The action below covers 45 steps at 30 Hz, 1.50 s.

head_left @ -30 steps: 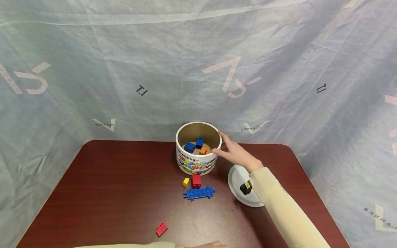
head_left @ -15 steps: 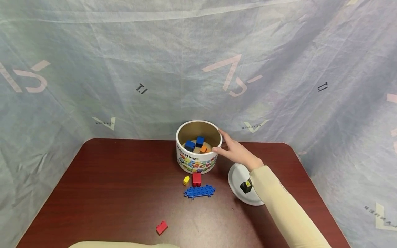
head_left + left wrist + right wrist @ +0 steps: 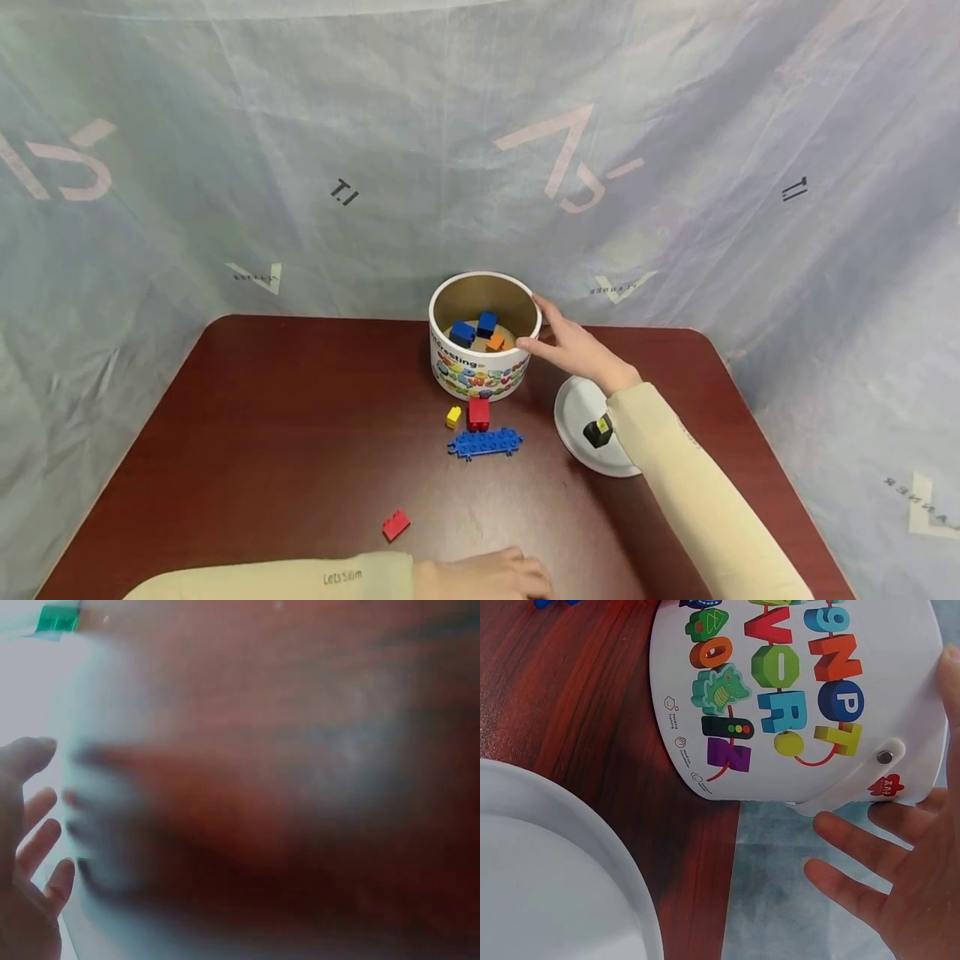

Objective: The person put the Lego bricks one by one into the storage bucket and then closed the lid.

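Observation:
My right hand (image 3: 577, 350) rests against the right side of a white bucket (image 3: 483, 383) printed with coloured letters, its thumb and fingers spread about the rim. In the right wrist view, fingers (image 3: 847, 896) stretch straight beside the bucket's handle end. Inside lie a blue brick (image 3: 462, 334), another blue brick (image 3: 487, 324) and an orange brick (image 3: 496, 342). Low in the head view, my left hand (image 3: 491, 577) is over the near part of the table, fingers loosely bent and holding nothing. A red toy brick (image 3: 396, 526) lies just beyond the left sleeve.
Before the bucket are a small yellow brick (image 3: 453, 417), a red block (image 3: 478, 414) and a blue studded car base (image 3: 486, 442). A round white plate (image 3: 579, 404) under the right forearm holds a black brick (image 3: 597, 433) with a yellow mark. Grey cloth (image 3: 442, 167) surrounds the table.
The head view has tilted down, so everything sits higher in it. My left hand, out of sight half a second ago, shows again. The right hand stays at the bucket.

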### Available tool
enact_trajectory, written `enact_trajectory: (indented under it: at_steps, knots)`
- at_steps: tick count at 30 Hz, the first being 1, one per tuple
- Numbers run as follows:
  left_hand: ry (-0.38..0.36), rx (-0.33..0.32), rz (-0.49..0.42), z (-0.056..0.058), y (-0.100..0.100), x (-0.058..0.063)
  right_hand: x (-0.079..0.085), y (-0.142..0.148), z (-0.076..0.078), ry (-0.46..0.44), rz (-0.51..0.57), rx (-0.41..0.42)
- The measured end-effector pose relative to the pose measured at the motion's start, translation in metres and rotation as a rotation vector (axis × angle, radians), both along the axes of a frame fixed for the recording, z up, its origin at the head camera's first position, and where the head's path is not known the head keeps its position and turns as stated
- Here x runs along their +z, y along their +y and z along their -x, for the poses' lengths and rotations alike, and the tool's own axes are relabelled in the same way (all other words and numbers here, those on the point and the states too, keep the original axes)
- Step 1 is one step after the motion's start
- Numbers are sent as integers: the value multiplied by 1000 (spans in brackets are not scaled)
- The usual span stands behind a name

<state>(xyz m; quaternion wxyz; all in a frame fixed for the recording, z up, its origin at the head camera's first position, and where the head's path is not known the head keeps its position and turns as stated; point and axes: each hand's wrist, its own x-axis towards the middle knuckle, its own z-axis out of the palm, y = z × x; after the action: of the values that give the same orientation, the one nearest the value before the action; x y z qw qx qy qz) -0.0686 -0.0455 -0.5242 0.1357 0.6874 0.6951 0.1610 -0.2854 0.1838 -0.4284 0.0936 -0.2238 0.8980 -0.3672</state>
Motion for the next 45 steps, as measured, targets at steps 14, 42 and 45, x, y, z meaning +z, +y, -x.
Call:
enact_trajectory:
  at_steps: [14, 42, 45]
  knots:
    - [-34, 239, -133, 18, -16, 20, 9, 2, 9, -9, -26, 42]
    - [787, -439, 24, -62, 26, 29, 7, 20, 1, -19, -47, 45]
    - [842, -413, -47, -68, 30, 34, 6, 21, 0, -25, -30, 46]
